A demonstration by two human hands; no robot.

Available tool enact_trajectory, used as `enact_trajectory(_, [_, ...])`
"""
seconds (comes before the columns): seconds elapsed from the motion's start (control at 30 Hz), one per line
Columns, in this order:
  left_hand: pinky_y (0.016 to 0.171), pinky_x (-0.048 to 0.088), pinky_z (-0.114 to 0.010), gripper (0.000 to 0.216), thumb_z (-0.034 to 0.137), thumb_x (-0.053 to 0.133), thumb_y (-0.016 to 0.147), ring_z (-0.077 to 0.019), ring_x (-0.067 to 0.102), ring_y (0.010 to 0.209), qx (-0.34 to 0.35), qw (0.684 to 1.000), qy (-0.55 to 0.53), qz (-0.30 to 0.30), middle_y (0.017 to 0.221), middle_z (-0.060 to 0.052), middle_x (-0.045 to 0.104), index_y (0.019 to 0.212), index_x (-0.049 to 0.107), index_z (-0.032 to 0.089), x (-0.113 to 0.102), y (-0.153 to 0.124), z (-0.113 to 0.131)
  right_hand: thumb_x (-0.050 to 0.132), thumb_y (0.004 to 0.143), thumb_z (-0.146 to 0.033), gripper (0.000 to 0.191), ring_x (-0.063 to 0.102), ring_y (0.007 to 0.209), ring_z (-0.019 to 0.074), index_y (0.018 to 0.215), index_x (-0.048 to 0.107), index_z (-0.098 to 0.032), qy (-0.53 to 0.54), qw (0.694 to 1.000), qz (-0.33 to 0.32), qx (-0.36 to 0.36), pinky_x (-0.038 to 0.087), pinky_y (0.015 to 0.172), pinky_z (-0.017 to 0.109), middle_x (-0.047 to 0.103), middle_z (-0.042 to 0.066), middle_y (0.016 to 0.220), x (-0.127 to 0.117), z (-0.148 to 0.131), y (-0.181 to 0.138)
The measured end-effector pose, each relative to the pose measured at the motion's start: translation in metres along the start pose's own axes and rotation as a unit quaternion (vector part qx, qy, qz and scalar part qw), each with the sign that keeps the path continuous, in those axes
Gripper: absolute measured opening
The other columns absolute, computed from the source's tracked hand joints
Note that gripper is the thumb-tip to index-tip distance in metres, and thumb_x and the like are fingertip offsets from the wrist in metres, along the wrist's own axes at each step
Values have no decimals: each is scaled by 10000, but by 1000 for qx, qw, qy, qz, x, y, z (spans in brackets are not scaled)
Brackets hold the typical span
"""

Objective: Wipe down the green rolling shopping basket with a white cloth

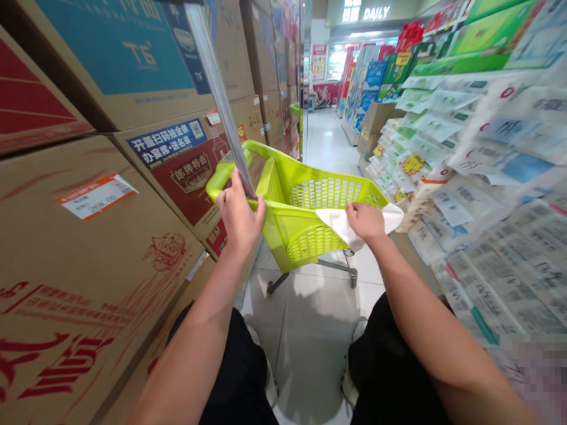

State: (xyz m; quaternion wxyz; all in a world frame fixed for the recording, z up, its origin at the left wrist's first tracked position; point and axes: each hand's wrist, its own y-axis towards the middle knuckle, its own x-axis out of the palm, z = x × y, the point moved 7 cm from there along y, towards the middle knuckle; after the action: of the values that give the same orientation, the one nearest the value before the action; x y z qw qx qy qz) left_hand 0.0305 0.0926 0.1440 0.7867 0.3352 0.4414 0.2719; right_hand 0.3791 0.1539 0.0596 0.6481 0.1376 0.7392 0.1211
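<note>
A lime-green plastic shopping cart (310, 200) on small wheels stands in the aisle right before me. My left hand (239, 215) is closed on the cart's near rim at the foot of its long grey handle bar (219, 88), which slants up to the left. My right hand (365, 221) presses a white cloth (339, 224) against the cart's right rim, fingers curled over it. My black-trousered knees show below, either side of the cart.
Stacked brown cardboard cartons (88, 236) with red print wall the left side. Shelves of packaged tissue goods (482, 171) line the right. The pale tiled aisle (323, 141) runs ahead to more shelving; another green cart (296, 110) shows further down.
</note>
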Motion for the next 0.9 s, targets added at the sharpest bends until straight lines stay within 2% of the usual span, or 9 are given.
enact_trajectory(0.07, [1174,343,-584,858,334,583,884,-377,585,1218,-4,1000,-1,3,1307,-210,654,1648,256,118,1,1,0,286,1085,-425,575,714,937,306,1023,771,-122,-14,1000,4,27,396,798,384,788,199,999,1,12,-1])
enact_trajectory(0.13, [1201,307,-594,896,304,586,854,-392,550,1295,-8,1000,5,17,1381,-227,619,1653,229,107,3,0,3,270,1086,-389,566,702,998,319,1019,762,-117,-9,1000,19,7,410,861,408,779,204,1049,-1,-3,-10])
enact_trajectory(0.3, [1245,244,-577,947,266,561,804,-377,513,1374,-26,998,15,53,1461,-222,588,1660,195,92,9,-10,17,390,1055,-601,623,583,1270,346,1427,586,-141,117,967,34,-222,374,1087,476,681,182,1362,-15,-105,-48])
enact_trajectory(0.4, [1251,236,-566,922,283,544,823,-367,524,1380,-27,998,8,50,1498,-214,575,1663,208,105,10,-16,21,368,1055,-654,724,516,1373,324,1580,431,-159,179,937,24,-299,336,1156,467,582,163,1522,-23,-129,-57])
enact_trajectory(0.5, [1254,251,-546,874,315,535,860,-354,545,1366,-10,999,11,39,1518,-206,571,1660,238,124,8,-16,19,301,1085,-605,633,554,1329,313,1536,504,-210,158,946,-9,-282,372,1099,444,626,131,1478,-18,-99,-42])
enact_trajectory(0.63, [1251,273,-545,848,331,521,896,-352,537,1370,-3,1000,0,20,1516,-212,571,1667,228,133,5,-10,9,221,1102,-545,613,642,1155,312,1220,708,-191,56,982,-79,-163,413,932,398,748,147,1210,-2,-18,-14])
enact_trajectory(0.73, [1250,267,-572,858,287,509,892,-359,523,1377,-9,1000,-5,16,1474,-217,591,1674,193,126,6,-6,7,257,1092,-540,589,645,1102,314,1141,709,-165,-5,990,-91,-107,406,912,390,745,169,1136,3,18,-10])
enact_trajectory(0.8, [1259,252,-575,874,250,511,874,-357,527,1367,-14,999,6,29,1409,-209,622,1673,184,113,7,-6,11,290,1081,-547,573,625,1117,330,1194,681,-143,-15,992,-62,-106,403,947,411,725,189,1156,1,12,-16])
enact_trajectory(0.9, [1267,245,-570,895,217,521,844,-358,532,1358,-24,997,28,63,1338,-201,644,1669,195,92,7,-13,23,317,1067,-590,624,585,1165,358,1325,624,-112,30,983,-8,-179,396,1022,457,690,208,1226,-5,-36,-36])
